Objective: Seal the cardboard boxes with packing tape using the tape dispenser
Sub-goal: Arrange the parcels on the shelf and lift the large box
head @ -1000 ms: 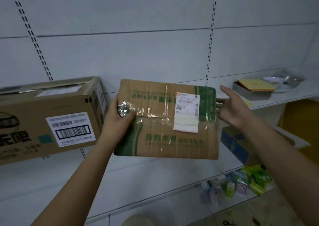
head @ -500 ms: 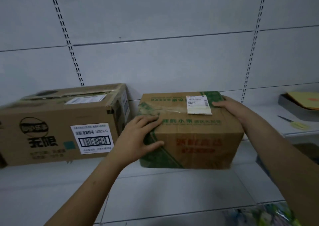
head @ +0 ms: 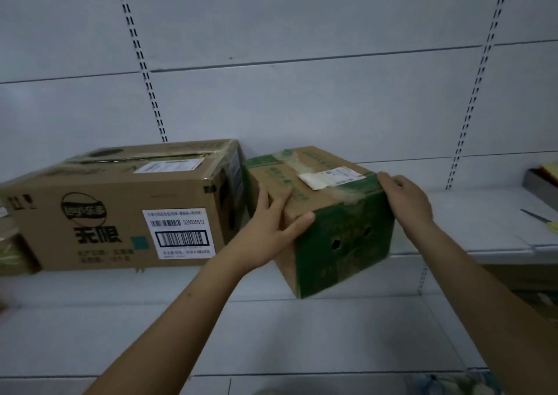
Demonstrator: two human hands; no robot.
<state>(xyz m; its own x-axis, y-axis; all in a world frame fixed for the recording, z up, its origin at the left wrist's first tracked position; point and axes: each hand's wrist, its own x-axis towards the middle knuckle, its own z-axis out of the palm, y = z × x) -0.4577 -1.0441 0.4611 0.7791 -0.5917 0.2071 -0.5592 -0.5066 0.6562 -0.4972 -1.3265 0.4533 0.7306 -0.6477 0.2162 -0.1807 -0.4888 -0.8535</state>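
Note:
A small cardboard box (head: 344, 243) with green print and a white label stands on the white shelf (head: 302, 334), turned so one corner points towards me. Clear tape crosses its top. My left hand (head: 271, 228) lies on its near left corner, fingers straight on the top and thumb along the edge of the green face. My right hand (head: 406, 203) grips the far right top corner, fingers bent over the edge. No tape dispenser is in view.
A larger brown box (head: 120, 213) with a barcode label stands right beside the small one on the left, almost touching it. At the far right of the shelf lie a dark tray (head: 540, 180) and a thin bladed tool (head: 536, 216). A slotted white wall panel stands behind.
The small box came down from mid-air onto the shelf, then was turned so its green end faces me. Both hands stayed on it, shifting to its corners.

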